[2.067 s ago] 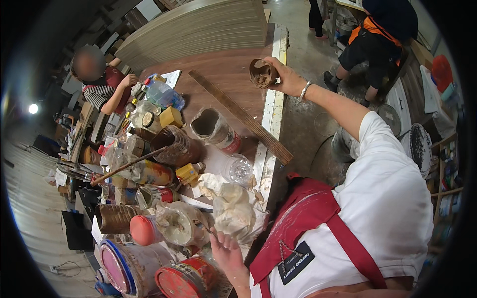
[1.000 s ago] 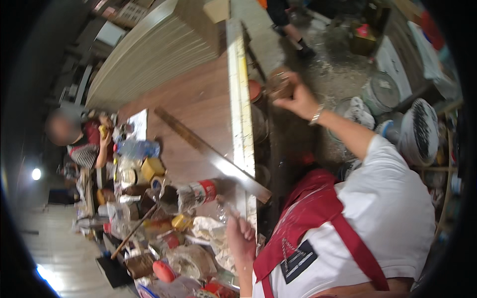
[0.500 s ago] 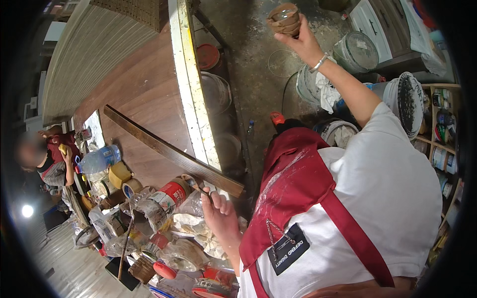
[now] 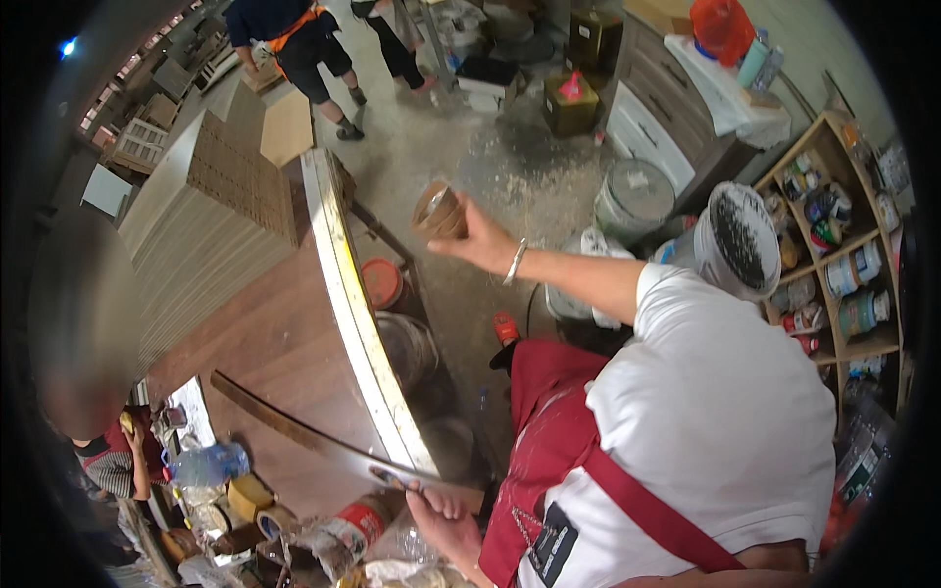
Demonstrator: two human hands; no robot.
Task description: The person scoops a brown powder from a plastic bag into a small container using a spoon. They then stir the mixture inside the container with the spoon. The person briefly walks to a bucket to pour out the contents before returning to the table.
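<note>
My right hand [image 4: 473,235], with a bracelet at its wrist, holds out a small cup [image 4: 439,211] smeared with brown paste. The cup is tilted, above the floor just beyond the table's edge. Down at the table, my left hand [image 4: 443,519] is closed round a small tool [image 4: 388,478] with a rounded end; its exact kind I cannot make out. That tool lies over the near end of a long dark wooden strip [image 4: 270,416], which rests diagonally on the brown table top [image 4: 270,343]. Whether tool and strip touch is unclear.
Stacked boards [image 4: 211,196] cover the table's far part. Bottles, including a blue-tinted one [image 4: 211,464], and tape rolls crowd its left end. Buckets [image 4: 740,240] and a shelf of jars [image 4: 853,284] stand right. A co-worker [image 4: 113,456] is at left; other people [image 4: 299,49] stand behind.
The view has shifted, bringing more of the far floor and people into sight. My right hand with the cup has come lower and leftward, nearer the table. My left hand keeps its tool near the strip's end.
</note>
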